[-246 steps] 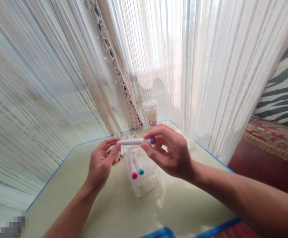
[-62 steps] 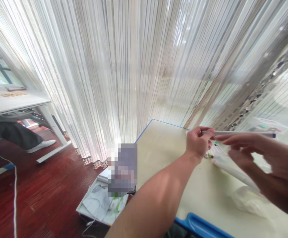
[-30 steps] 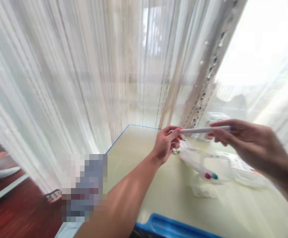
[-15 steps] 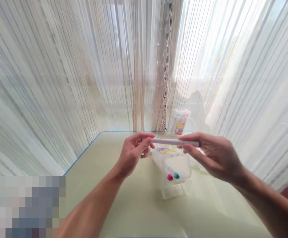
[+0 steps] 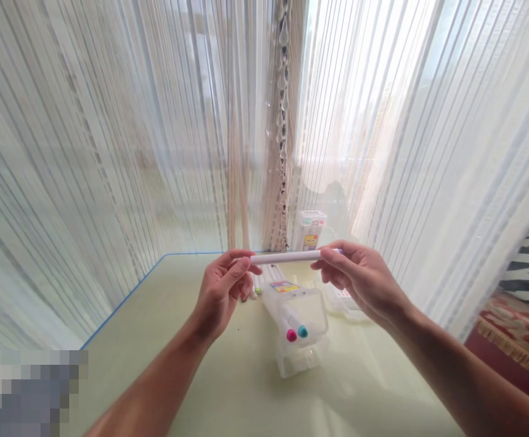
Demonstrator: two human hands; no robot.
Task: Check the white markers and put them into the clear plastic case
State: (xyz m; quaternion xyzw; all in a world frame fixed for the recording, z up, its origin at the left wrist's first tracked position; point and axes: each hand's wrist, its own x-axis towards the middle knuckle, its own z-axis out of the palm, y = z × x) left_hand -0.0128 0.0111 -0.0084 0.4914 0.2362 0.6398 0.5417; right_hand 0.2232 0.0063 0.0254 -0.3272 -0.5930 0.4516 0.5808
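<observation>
White and slim, the pen [image 5: 286,257] calls for a light, even pinch at each end. The left hand [image 5: 221,291] has the pen's left end between thumb and fingertips, a good hold provided the squeeze is soft; the right hand [image 5: 367,273] grips near the purple end [image 5: 341,250] and does well to match its partner's height, so that the pen lies level. It spans the gap between the hands, its middle bare. Just beyond the left hand lie loose pens [image 5: 272,273]; below, between the hands, is the clear box [image 5: 316,306] with a pink cap [image 5: 291,335] and a teal cap [image 5: 303,331]; farther off, nearer the right hand, stands the case [image 5: 311,233].
</observation>
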